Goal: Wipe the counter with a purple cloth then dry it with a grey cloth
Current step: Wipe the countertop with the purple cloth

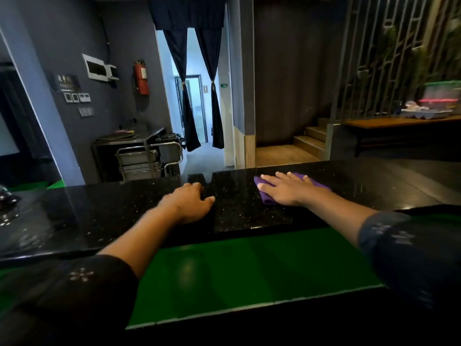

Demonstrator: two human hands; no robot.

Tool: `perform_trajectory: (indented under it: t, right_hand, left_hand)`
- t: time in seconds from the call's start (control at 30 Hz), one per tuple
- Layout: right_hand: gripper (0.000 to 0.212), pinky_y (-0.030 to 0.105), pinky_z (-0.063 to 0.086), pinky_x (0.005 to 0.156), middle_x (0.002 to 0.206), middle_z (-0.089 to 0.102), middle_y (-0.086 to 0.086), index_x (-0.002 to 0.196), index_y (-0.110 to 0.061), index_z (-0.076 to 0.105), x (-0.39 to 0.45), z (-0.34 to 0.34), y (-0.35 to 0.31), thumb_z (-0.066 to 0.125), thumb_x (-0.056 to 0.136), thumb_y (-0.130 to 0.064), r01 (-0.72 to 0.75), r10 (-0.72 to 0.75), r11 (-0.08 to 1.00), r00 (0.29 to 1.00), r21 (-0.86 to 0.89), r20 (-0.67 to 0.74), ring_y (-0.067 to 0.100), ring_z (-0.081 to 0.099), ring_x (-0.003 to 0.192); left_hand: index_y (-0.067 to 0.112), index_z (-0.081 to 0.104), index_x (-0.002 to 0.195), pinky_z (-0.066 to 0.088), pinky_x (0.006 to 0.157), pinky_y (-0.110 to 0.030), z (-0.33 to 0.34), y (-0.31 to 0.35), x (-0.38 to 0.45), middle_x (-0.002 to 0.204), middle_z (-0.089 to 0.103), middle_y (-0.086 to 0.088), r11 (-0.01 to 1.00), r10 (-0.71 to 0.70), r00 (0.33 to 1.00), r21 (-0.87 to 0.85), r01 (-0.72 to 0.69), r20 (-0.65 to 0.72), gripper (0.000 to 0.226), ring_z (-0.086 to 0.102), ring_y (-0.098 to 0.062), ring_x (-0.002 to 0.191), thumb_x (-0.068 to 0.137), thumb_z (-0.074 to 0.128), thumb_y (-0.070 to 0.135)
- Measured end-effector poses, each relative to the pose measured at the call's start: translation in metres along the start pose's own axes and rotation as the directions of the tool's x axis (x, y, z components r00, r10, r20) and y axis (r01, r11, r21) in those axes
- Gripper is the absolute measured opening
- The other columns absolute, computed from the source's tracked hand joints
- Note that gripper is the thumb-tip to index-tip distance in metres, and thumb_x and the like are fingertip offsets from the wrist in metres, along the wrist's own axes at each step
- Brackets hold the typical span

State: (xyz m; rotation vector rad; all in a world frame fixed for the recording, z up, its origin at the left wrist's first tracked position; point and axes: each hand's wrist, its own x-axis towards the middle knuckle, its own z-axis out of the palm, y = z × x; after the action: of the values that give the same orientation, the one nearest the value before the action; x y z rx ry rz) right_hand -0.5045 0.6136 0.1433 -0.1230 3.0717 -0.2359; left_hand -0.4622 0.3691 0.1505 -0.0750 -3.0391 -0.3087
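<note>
At the far left we see the counter point(99, 216), a slab of polished black stone flecked with pale specks, glossy enough to carry streaky reflections near its left end. Below its near edge runs a flat, smooth green panel point(249, 270) with a thin pale border.

Behind the counter on the left, a grey painted wall holds a white rectangular box point(96, 67), a dark sign point(67, 82) whose writing is too small for us to read, and a row of small pale switches point(77, 97). A red cylindrical fire extinguisher point(141, 77) hangs further along; its label is unreadable. Beneath it stands a metal trolley point(147, 158) of shiny tubing and shelves.

Our left hand point(192, 201) rests on the stone, fingers loosely bent downward onto the surface and holding nothing. The sleeve point(74, 283) above it is dark fabric with a small pale flower print.

In the middle, dark blue curtains point(184, 96) are tied back at a bright doorway.

Our right hand point(287, 189) lies flat with fingers straight and spread, pressing down on the purple cloth point(265, 197). The cloth is soft, folded and lies on the counter near its far edge, showing at the fingertips and beside the thumb.

To the right, wooden steps point(309, 141) rise beside a metal lattice screen point(399, 46). A wooden table point(399, 122) at the far right carries stacked plastic boxes point(441, 96), blurred.
</note>
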Motion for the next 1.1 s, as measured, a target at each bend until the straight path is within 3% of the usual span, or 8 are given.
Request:
perform_trajectory:
  t: [0.17, 0.3, 0.4, 0.53, 0.67, 0.83, 0.97, 1.1]
  right_hand:
    - [0.066, 0.065, -0.006, 0.113, 0.163, 0.0, 0.009, 0.153, -0.039, 0.008, 0.04, -0.001, -0.022, 0.013, 0.094, -0.067, -0.088, 0.088, 0.996, 0.996, -0.008, 0.016, 0.036, -0.003, 0.148]
    - [0.062, 0.06, -0.004, 0.114, 0.163, 0.0, 0.0, 0.15, -0.046, 0.005, 0.031, 0.004, 0.005, 0.013, 0.093, -0.069, 0.086, -0.085, 0.996, 0.994, -0.005, 0.063, 0.029, -0.001, 0.149]
    - [0.06, 0.056, -0.002, 0.116, 0.163, 0.002, -0.006, 0.149, -0.05, 0.006, 0.026, -0.002, 0.044, 0.013, 0.092, -0.07, 0.151, -0.148, 0.988, 0.985, -0.023, 0.086, 0.024, 0.001, 0.149]
    - [0.062, 0.057, -0.003, 0.115, 0.163, 0.0, -0.003, 0.15, -0.046, 0.007, 0.063, -0.015, 0.065, 0.012, 0.093, -0.069, 0.041, -0.039, 0.999, 0.996, -0.013, 0.085, 0.027, -0.002, 0.149]
    - [0.065, 0.065, -0.005, 0.113, 0.163, -0.004, 0.005, 0.151, -0.045, 0.007, 0.104, -0.017, 0.033, 0.015, 0.092, -0.071, -0.069, 0.071, 0.997, 0.996, -0.027, 0.052, 0.035, -0.006, 0.148]
    - [0.064, 0.063, -0.009, 0.112, 0.163, -0.004, 0.004, 0.151, -0.046, 0.006, 0.089, -0.007, -0.001, 0.016, 0.092, -0.07, 0.101, -0.101, 0.995, 0.991, 0.008, 0.086, 0.033, -0.008, 0.148]
    - [0.061, 0.057, -0.004, 0.116, 0.163, -0.001, -0.004, 0.148, -0.051, 0.004, 0.039, 0.001, 0.029, 0.012, 0.091, -0.072, 0.269, -0.264, 0.962, 0.959, -0.041, 0.103, 0.025, -0.002, 0.149]
    - [0.064, 0.055, 0.0, 0.116, 0.163, 0.002, -0.008, 0.147, -0.054, 0.005, 0.0, -0.009, 0.098, 0.008, 0.086, -0.073, 0.117, -0.115, 0.993, 0.992, -0.031, 0.049, 0.022, 0.002, 0.149]
  left_hand:
    - [0.015, 0.031, 0.146, 0.02, 0.116, -0.048, 0.031, 0.063, 0.021, 0.152, 0.033, -0.011, 0.992, 0.066, 0.997, -0.107, -0.07, -0.042, 0.058, 0.031, -0.028, 0.139, 0.096, 0.037, 0.044]
    - [0.022, 0.025, 0.149, 0.006, 0.117, -0.044, 0.042, 0.064, 0.034, 0.158, 0.02, -0.004, 0.996, 0.057, 0.998, -0.07, -0.057, -0.009, 0.056, 0.015, -0.021, 0.146, 0.098, 0.027, 0.047]
    - [0.022, 0.022, 0.15, 0.005, 0.118, -0.043, 0.046, 0.06, 0.037, 0.159, 0.015, -0.002, 0.997, 0.074, 0.997, -0.038, -0.075, -0.007, 0.056, 0.012, -0.02, 0.147, 0.099, 0.023, 0.046]
    - [0.023, 0.016, 0.151, 0.002, 0.118, -0.041, 0.046, 0.063, 0.039, 0.16, 0.008, 0.001, 0.997, 0.079, 0.997, -0.005, -0.079, 0.007, 0.056, 0.006, -0.017, 0.147, 0.099, 0.018, 0.045]
    - [0.025, 0.009, 0.152, -0.001, 0.118, -0.039, 0.047, 0.061, 0.039, 0.16, 0.002, 0.004, 0.996, 0.083, 0.996, -0.029, -0.082, 0.045, 0.056, 0.001, -0.014, 0.147, 0.1, 0.015, 0.045]
    - [0.027, 0.009, 0.151, -0.001, 0.118, -0.039, 0.046, 0.062, 0.038, 0.16, 0.001, 0.005, 0.998, 0.067, 0.995, -0.017, -0.065, 0.078, 0.055, 0.0, -0.013, 0.147, 0.1, 0.014, 0.045]
    - [0.026, 0.012, 0.152, -0.001, 0.118, -0.039, 0.045, 0.062, 0.037, 0.16, 0.003, 0.004, 0.998, 0.057, 0.996, -0.018, -0.056, 0.061, 0.055, 0.002, -0.014, 0.147, 0.1, 0.016, 0.045]
    - [0.024, 0.013, 0.152, 0.0, 0.118, -0.042, 0.045, 0.06, 0.035, 0.16, 0.005, 0.001, 0.998, 0.061, 0.997, -0.019, -0.06, 0.054, 0.057, 0.004, -0.018, 0.147, 0.099, 0.016, 0.046]
